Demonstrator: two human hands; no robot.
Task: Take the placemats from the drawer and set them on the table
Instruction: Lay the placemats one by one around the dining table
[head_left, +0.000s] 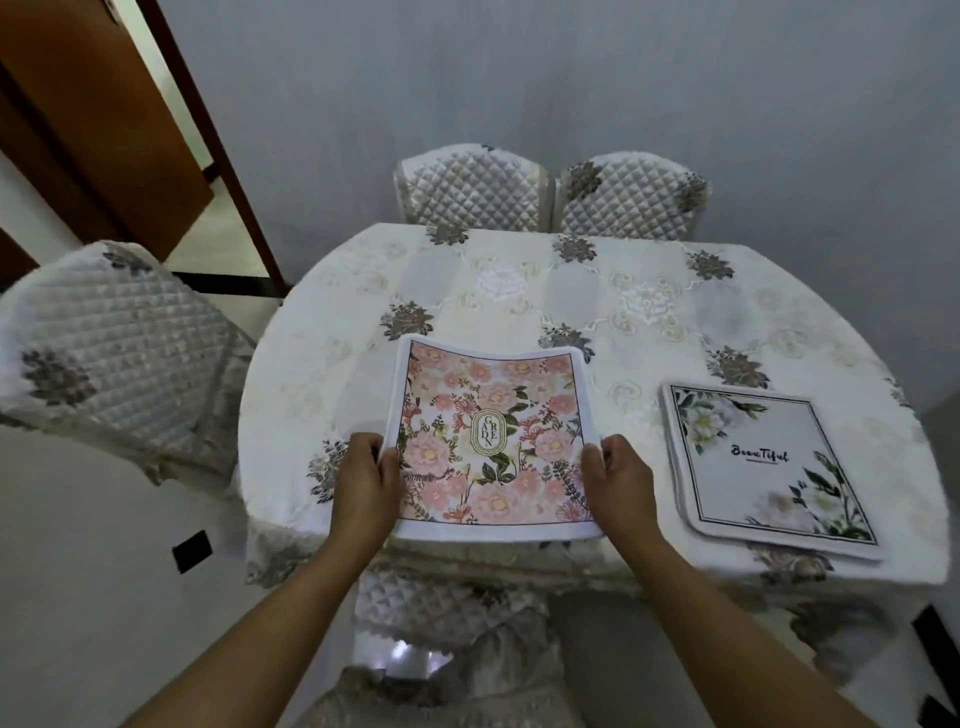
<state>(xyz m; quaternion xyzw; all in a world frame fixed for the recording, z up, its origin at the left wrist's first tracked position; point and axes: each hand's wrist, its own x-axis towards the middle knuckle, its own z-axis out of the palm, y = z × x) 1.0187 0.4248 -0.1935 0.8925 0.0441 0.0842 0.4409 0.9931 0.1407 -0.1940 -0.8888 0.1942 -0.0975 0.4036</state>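
The person holds a pink floral placemat (493, 431) by its two side edges. The left hand (363, 488) grips the left edge near the lower corner, its fingers (363, 448) curled over the white border. The right hand (618, 483) grips the right edge in the same way, thumb on the printed face. Both sets of fingers are closed on the mat.

Between the fingers the mat spreads out flat, printed side up, with an oval label reading "GARDEN" at its middle. Its far edge bows slightly, and its near edge sits over the near rim of the surface (519, 291). Whether the mat already rests fully on the cloth cannot be told.

To the right of the right fingers, apart from them, a white placemat (763, 462) with green leaves and the word "Beautiful" lies flat on the surface, close to its near rim.

The surface wears a pale embroidered tablecloth (410, 319) with grey-brown flowers. Beyond the fingers, at the far side, stand two quilted chairs (470, 192) side by side. Another quilted chair (104, 332) stands left of the left fingers, and a brown door (78, 104) shows behind it.
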